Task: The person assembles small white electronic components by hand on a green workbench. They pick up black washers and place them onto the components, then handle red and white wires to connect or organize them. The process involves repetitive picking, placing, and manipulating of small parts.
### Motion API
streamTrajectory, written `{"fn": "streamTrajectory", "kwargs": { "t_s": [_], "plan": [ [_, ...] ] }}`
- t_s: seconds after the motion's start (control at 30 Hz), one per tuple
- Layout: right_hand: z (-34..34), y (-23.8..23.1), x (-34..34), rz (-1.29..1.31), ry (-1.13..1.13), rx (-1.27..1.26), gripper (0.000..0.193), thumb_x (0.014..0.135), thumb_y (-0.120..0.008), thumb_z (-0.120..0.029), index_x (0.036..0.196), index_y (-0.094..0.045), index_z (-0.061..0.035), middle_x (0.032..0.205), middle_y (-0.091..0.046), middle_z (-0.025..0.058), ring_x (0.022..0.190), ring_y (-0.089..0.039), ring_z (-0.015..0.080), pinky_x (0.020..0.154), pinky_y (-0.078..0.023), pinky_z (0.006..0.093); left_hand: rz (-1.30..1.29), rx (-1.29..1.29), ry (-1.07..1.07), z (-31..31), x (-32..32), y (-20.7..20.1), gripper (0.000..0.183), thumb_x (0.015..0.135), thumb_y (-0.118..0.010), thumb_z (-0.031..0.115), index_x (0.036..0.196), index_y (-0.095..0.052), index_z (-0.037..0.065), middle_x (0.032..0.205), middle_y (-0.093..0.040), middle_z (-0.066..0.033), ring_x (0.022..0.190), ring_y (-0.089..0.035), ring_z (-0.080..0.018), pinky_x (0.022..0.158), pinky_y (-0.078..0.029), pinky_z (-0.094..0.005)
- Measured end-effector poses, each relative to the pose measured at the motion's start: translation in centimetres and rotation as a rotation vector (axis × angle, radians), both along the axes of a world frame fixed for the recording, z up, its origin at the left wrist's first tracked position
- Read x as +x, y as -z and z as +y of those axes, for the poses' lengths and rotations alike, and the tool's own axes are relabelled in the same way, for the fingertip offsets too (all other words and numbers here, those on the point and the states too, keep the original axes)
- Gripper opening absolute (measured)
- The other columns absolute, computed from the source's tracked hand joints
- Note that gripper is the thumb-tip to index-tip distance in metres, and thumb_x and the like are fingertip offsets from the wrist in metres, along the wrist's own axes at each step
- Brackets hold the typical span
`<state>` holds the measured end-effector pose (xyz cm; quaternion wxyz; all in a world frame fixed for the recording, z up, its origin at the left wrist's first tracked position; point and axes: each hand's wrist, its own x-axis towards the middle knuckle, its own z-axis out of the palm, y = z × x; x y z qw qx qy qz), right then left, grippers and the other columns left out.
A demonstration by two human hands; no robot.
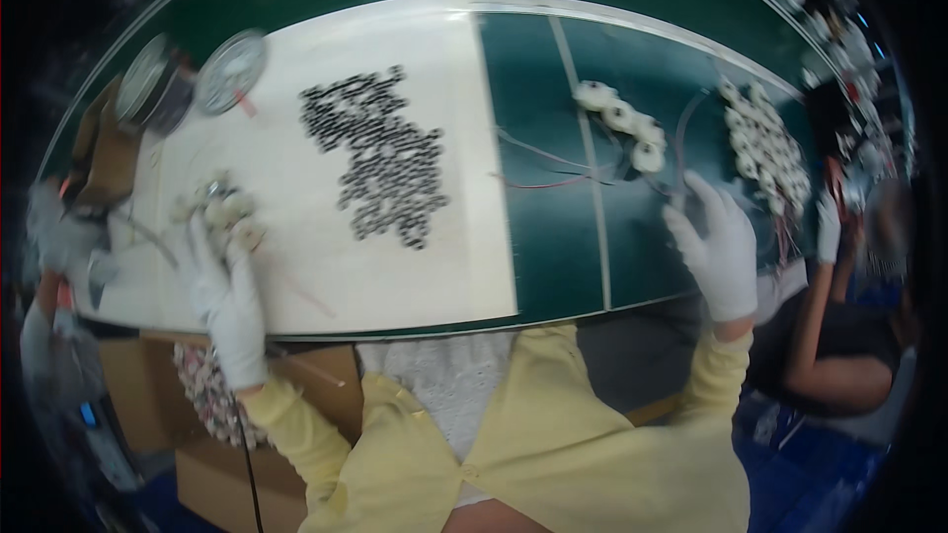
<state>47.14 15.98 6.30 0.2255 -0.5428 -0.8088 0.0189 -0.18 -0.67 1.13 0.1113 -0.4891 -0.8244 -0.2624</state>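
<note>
My left hand (225, 306), in a white glove, reaches over the left side of the white work surface, its outstretched fingers blurred and apart. Just beyond its fingertips lies a small cluster of cream-white round parts (227, 209); contact with them is hard to make out. My right hand (723, 255), also gloved, is over the green mat with thumb and fingers curled together. A thin grey strip (681, 143) rises from its fingertips. Beyond that hand is a short row of white ring-shaped parts (620, 118), with thin wires (553, 178) trailing to the left.
Many small black rings (380, 153) lie mid-table. More white parts (765, 148) with wires are heaped at right. A metal tin (148, 84) and a round lid (230, 71) stand at far left. Cardboard boxes (143, 395) sit below the table. People work on both sides.
</note>
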Motion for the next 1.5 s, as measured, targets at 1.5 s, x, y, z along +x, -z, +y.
{"fn": "streamTrajectory", "kwargs": {
  "t_s": [1.5],
  "plan": [
    [-2.0, 0.4, -17.9, 0.333, -0.474, -0.782, 0.025, 0.099, -0.066, -0.003, 0.123, -0.063, 0.0041, 0.098, -0.074, 0.0071, 0.079, -0.066, 0.009, 0.073, -0.055, 0.0233, 0.05, 0.182, 0.127, -1.0, 3.0, 0.6, 0.052, 0.077, -0.08, 0.011, 0.128, -0.071, 0.008, 0.111, -0.073, -0.0092, 0.116, -0.064, -0.0356, 0.103, -0.048, -0.0476]
  ]
}}
